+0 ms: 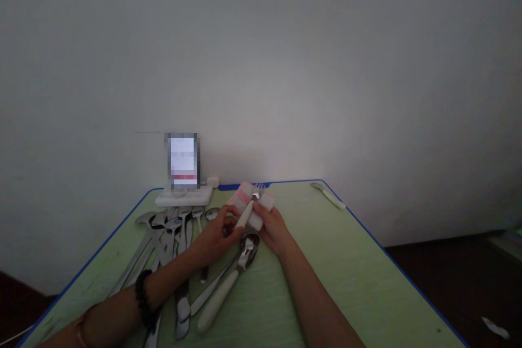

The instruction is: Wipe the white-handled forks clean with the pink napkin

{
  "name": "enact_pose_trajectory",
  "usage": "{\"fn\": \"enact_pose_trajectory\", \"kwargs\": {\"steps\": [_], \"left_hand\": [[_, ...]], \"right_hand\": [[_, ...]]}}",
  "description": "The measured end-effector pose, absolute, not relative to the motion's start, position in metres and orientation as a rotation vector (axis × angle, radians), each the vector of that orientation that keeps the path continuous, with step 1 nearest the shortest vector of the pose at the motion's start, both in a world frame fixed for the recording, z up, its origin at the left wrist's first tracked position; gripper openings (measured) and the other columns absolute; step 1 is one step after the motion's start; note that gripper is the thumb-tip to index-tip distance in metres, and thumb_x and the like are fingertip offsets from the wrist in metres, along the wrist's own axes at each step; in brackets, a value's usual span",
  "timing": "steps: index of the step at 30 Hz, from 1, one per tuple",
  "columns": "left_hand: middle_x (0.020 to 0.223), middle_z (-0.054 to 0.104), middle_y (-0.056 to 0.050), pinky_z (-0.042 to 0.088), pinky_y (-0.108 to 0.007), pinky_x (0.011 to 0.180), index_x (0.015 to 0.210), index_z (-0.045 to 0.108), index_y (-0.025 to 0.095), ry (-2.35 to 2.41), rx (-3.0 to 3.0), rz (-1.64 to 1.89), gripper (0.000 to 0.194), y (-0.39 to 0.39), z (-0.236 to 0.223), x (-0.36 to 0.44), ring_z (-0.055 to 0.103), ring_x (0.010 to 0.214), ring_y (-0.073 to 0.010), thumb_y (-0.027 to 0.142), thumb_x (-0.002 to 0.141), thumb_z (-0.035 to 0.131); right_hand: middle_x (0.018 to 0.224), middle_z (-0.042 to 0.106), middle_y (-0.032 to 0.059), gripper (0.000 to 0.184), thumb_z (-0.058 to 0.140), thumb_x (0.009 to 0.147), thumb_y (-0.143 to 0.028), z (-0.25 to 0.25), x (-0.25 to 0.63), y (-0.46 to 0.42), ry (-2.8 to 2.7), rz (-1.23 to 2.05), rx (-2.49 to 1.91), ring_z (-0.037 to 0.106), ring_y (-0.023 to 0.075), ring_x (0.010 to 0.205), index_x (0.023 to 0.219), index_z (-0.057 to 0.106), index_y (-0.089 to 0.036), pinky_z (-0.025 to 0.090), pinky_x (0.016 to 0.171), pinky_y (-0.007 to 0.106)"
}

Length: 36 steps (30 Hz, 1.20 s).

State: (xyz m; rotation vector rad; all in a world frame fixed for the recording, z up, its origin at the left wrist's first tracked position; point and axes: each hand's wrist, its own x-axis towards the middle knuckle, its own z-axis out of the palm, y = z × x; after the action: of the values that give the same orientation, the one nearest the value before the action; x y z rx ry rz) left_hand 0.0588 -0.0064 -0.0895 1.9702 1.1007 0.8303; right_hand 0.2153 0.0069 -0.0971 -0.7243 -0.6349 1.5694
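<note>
A fork (245, 215) with a pale handle and metal tines is held up over the table, tilted with its tines away from me. My left hand (220, 235) is closed on the lower part of its handle. Behind the fork lies a folded pink and white cloth (241, 196), gripped by my right hand (272, 224), whose thumb presses near the fork's neck. Just below my hands, two spoons rest on the table, one with a pale handle (220, 300) and one all metal (212, 289).
Many metal utensils (163, 239) lie heaped at the left, partly under my left arm. A device with a lit, blurred screen (183, 160) stands on a white base (185, 196) at the back left. A pale-handled utensil (332, 198) lies near the right edge of the green table (346, 266). A wall rises behind.
</note>
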Motion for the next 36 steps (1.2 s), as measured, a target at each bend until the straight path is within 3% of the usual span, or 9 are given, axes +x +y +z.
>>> {"fn": "enact_pose_trajectory", "kwargs": {"steps": [6, 11, 19, 36], "left_hand": [[0.063, 0.048, 0.007, 0.035, -0.022, 0.052, 0.115, 0.042, 0.02, 1.056, 2.04, 0.808, 0.032, -0.011, -0.0848, 0.0587, 0.047, 0.054, -0.0115, 0.03, 0.085, 0.045], [0.065, 0.05, 0.007, 0.037, -0.023, 0.054, 0.125, 0.033, 0.018, 1.035, 1.987, 0.819, 0.043, -0.0111, -0.0848, 0.0597, 0.049, 0.055, -0.0124, 0.029, 0.085, 0.045], [0.066, 0.053, 0.005, 0.038, -0.023, 0.054, 0.124, 0.034, 0.018, 1.046, 2.022, 0.78, 0.042, -0.0091, -0.0874, 0.0588, 0.05, 0.056, -0.013, 0.028, 0.085, 0.046], [0.065, 0.054, 0.005, 0.038, -0.024, 0.054, 0.124, 0.034, 0.017, 1.047, 2.025, 0.769, 0.042, -0.0086, -0.0871, 0.0584, 0.05, 0.055, -0.0131, 0.028, 0.085, 0.045]], "right_hand": [[0.071, 0.071, 0.0029, 0.033, 0.079, 0.057, -0.03, -0.0951, 0.2145, 0.0059, -0.662, 1.588, -0.707, 0.063, 0.0143, 0.061, 0.082, 0.065, -0.014, 0.049, 0.063, 0.027], [0.066, 0.07, 0.0021, 0.03, 0.079, 0.058, -0.031, -0.0948, 0.2141, 0.0059, -0.656, 1.573, -0.721, 0.062, 0.0141, 0.059, 0.079, 0.065, -0.014, 0.05, 0.062, 0.027], [0.064, 0.07, 0.0027, 0.032, 0.078, 0.058, -0.034, -0.0973, 0.2139, 0.0079, -0.664, 1.556, -0.738, 0.065, 0.0182, 0.066, 0.08, 0.064, -0.015, 0.052, 0.067, 0.032], [0.063, 0.069, 0.0021, 0.031, 0.078, 0.057, -0.035, -0.0972, 0.2134, 0.0082, -0.673, 1.554, -0.763, 0.064, 0.0166, 0.06, 0.073, 0.063, -0.015, 0.052, 0.066, 0.031]]}}
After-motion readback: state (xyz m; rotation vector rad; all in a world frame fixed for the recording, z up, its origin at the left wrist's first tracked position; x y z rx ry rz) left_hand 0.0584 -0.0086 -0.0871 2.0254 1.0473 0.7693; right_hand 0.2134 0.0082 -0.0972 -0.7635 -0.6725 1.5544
